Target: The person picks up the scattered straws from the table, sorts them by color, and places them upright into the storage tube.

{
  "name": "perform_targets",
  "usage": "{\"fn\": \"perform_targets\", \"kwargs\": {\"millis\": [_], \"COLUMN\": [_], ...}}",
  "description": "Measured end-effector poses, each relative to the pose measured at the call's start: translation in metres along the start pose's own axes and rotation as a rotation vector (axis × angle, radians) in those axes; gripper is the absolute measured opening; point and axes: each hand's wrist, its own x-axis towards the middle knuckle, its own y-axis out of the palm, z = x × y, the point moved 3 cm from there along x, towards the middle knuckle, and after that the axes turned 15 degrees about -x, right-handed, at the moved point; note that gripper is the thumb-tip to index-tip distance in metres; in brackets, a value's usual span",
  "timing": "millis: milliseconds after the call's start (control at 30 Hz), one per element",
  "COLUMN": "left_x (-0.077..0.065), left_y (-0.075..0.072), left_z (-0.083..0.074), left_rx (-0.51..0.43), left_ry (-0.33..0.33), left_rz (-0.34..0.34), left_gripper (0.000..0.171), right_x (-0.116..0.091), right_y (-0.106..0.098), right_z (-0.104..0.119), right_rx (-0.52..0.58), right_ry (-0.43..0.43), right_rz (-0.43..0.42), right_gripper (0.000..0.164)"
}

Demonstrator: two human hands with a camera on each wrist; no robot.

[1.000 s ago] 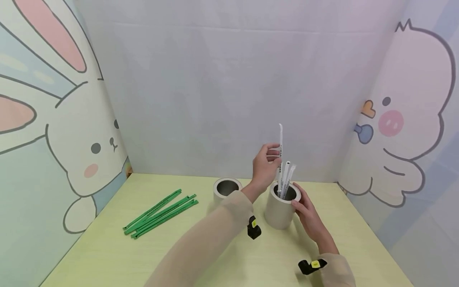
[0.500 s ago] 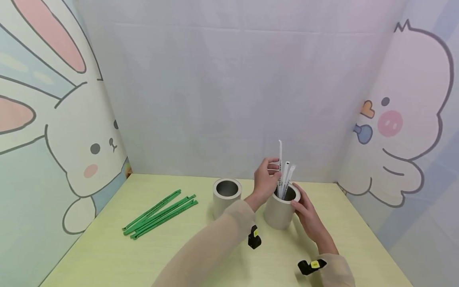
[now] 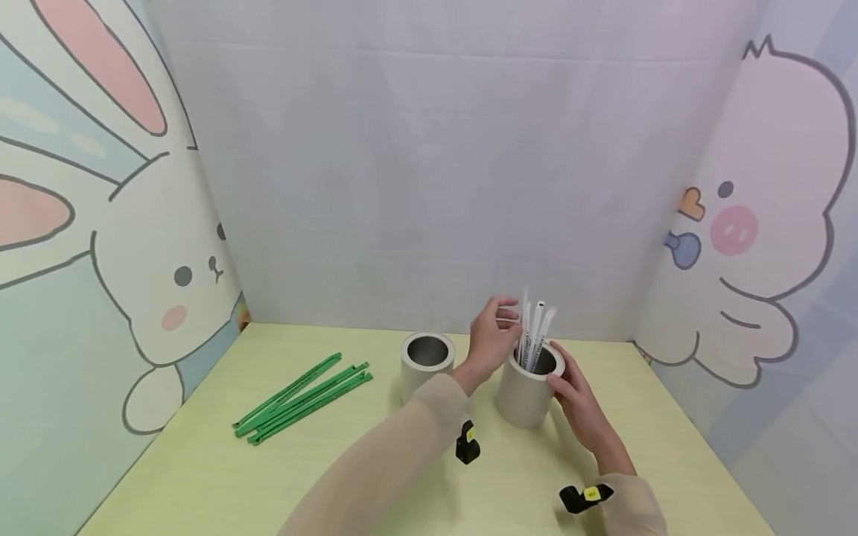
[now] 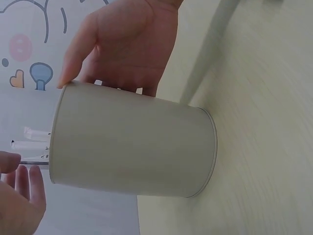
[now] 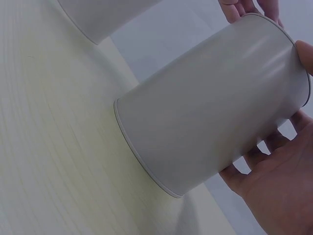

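A pale grey cylindrical cup point(image 3: 525, 398) stands upright on the table with several white wrapped straws point(image 3: 538, 327) leaning inside. My right hand point(image 3: 582, 406) holds its right side, thumb near the rim and fingers around the wall, as the right wrist view shows. Above the cup's left rim is my left hand point(image 3: 492, 335), its thumb and fingers slightly apart beside a white straw point(image 3: 525, 298) blurred by motion. In the left wrist view, that hand's fingertips point(image 4: 36, 178) lie close to the straw's upper end. The lower parts of the straws are hidden inside the cup.
A second grey cup point(image 3: 417, 372), with no straws showing above its rim, stands to the left, partly behind the left sleeve point(image 3: 409, 439). Several green wrapped straws point(image 3: 302, 402) lie in a loose bunch on the pale yellow table point(image 3: 201, 484). A grey curtain point(image 3: 415, 186) hangs behind.
The white straw at my left hand has gone down into the cup. My left hand first lowered with it, then loosened as the straw slid lower. My right hand stays on the cup.
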Motion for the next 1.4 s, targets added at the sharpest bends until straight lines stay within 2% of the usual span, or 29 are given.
{"fn": "perform_targets", "kwargs": {"millis": [133,233,400,567,700,833,967,1100,1233,1400], "left_x": [-0.001,-0.002,0.000,0.000,-0.002,-0.003,-0.006,-0.013,-0.021,-0.029], "left_y": [-0.003,-0.008,-0.031,-0.072,-0.111,-0.149,-0.185,-0.219,-0.244,-0.269], "left_z": [0.000,-0.006,-0.023,-0.048,-0.064,-0.074,-0.080,-0.081,-0.079,-0.073], "left_rx": [0.006,0.007,0.070,0.145,0.203,0.279,0.343,0.402,0.451,0.505], "left_ry": [-0.015,0.003,0.068,0.098,0.125,0.138,0.123,0.087,0.066,0.060], "left_rz": [0.001,0.020,0.120,0.197,0.208,0.213,0.207,0.184,0.181,0.197], "left_gripper": [0.046,0.047,0.046,0.048,0.049,0.050,0.051,0.051,0.051,0.050], "right_x": [0.001,0.002,0.004,0.005,0.003,-0.001,-0.001,0.005,0.008,0.010], "right_y": [0.002,0.004,0.007,0.007,0.003,-0.005,-0.013,-0.015,-0.015,-0.008], "right_z": [0.000,0.001,0.003,0.003,0.003,0.006,0.016,0.031,0.051,0.079], "right_rx": [-0.003,-0.004,0.000,-0.006,-0.021,-0.060,-0.168,-0.286,-0.360,-0.426], "right_ry": [0.002,0.005,0.000,-0.008,-0.004,0.029,0.044,-0.009,-0.084,-0.162], "right_rz": [0.008,0.011,0.014,0.015,0.018,0.004,-0.041,-0.112,-0.150,-0.164], "right_gripper": [0.063,0.063,0.064,0.065,0.066,0.067,0.069,0.071,0.071,0.070]}}
